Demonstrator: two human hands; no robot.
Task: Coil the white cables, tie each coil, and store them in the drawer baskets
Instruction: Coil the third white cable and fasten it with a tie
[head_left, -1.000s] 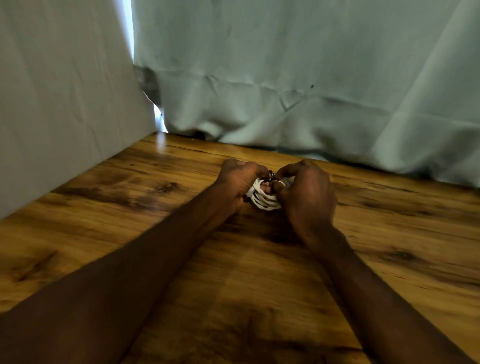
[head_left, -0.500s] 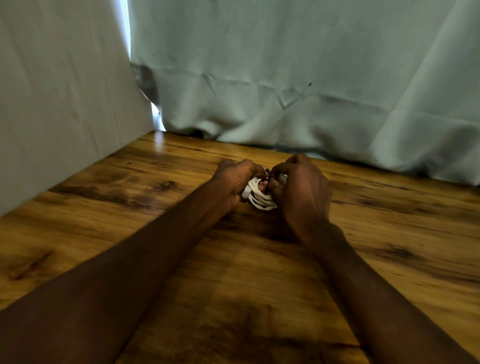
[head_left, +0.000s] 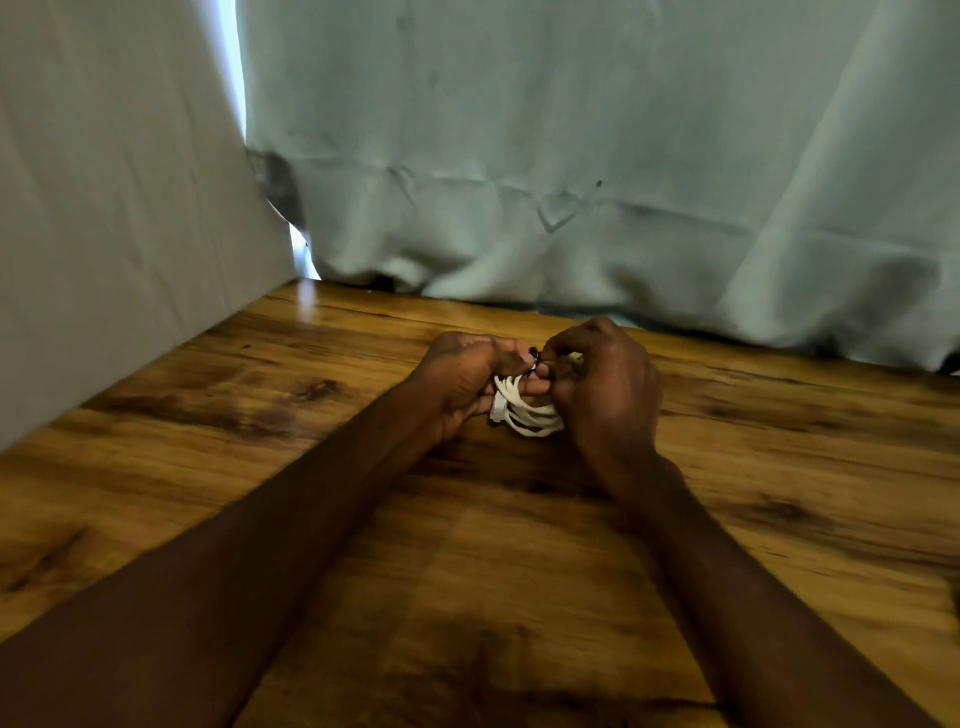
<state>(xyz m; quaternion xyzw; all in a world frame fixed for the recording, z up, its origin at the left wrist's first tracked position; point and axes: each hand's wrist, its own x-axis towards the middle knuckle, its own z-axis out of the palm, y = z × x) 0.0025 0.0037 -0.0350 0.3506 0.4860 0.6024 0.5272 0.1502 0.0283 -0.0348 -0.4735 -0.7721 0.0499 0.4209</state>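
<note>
A small coil of white cable (head_left: 530, 415) sits between both hands, just above the wooden table (head_left: 467, 571). My left hand (head_left: 462, 379) grips the coil from the left, fingers curled through its loops. My right hand (head_left: 605, 395) covers the coil's right side and pinches a small dark tie (head_left: 535, 355) at the coil's top with thumb and fingertips. Much of the coil is hidden behind my right hand. No drawer or baskets are in view.
A pale blue-green curtain (head_left: 571, 182) hangs along the table's far edge. A grey fabric panel (head_left: 104, 208) stands at the left, meeting the tabletop there. Bare wood lies around the hands.
Both hands have stayed on the coil in the same spot. The left hand's palm has turned a little more upward and its fingers show more through the loops.
</note>
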